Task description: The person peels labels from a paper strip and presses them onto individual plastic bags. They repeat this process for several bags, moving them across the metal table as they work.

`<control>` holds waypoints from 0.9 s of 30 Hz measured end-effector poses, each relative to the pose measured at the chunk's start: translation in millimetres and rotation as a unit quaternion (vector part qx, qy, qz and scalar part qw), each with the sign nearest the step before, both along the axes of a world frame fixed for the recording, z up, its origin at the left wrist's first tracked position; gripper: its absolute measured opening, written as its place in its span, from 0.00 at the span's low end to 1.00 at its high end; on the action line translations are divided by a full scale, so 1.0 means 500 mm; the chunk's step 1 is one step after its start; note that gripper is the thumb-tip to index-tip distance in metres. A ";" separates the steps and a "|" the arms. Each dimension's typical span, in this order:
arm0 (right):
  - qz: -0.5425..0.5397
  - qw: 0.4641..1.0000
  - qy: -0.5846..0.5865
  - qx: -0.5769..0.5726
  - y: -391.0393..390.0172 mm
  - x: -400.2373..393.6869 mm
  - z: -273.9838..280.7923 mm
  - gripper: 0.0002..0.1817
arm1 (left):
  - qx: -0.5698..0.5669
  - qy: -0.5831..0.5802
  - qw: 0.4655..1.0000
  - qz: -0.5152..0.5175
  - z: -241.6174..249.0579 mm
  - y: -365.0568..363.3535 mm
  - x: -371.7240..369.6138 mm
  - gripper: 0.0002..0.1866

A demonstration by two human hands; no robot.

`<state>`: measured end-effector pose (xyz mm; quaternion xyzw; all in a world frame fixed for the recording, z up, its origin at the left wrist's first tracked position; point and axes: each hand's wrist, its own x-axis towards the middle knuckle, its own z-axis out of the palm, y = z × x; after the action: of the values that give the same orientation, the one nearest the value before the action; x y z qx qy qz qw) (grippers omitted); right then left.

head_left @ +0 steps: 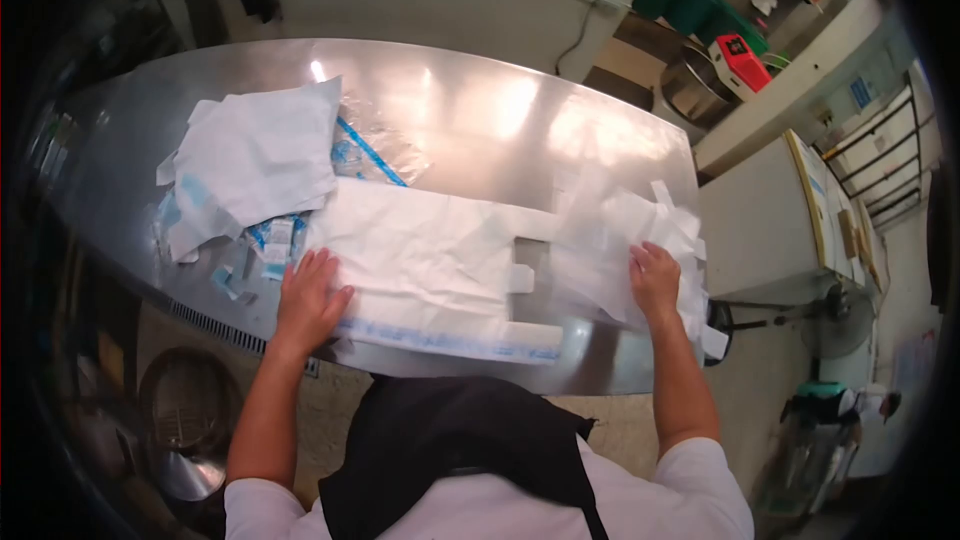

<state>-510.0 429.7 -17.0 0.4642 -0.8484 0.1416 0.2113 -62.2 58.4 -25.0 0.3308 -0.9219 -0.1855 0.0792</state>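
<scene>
A white plastic T-shirt bag (420, 260) lies flat on the metal table, its handle cutout toward the right and a blue printed strip along the near edge. My left hand (312, 302) rests open on the bag's left end, fingers spread. Thin, translucent white plastic bags (600, 240) lie rumpled at the right. My right hand (655, 278) is on them with its fingers bent and close together, apparently pinching the plastic; the fingertips are hard to make out. Left of the flat bag is a pile of white bags (255, 155).
Clear and blue wrapping (375, 155) pokes out beside the pile, with blue-white scraps (232, 280) near the table's (460, 90) front edge. A fan (838, 320) stands at the right. A large metal bowl (695, 85) is beyond the far corner; another person (845, 410) is far right.
</scene>
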 end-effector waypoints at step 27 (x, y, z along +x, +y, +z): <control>0.240 0.849 -0.458 0.112 -0.695 0.658 0.062 0.13 | 0.120 0.148 0.975 0.115 0.008 -0.212 0.147 0.12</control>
<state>-181.1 82.1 14.0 0.5561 -0.7215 0.2884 -0.2950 11.5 -47.8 -21.1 0.4111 -0.8267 -0.3311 0.1950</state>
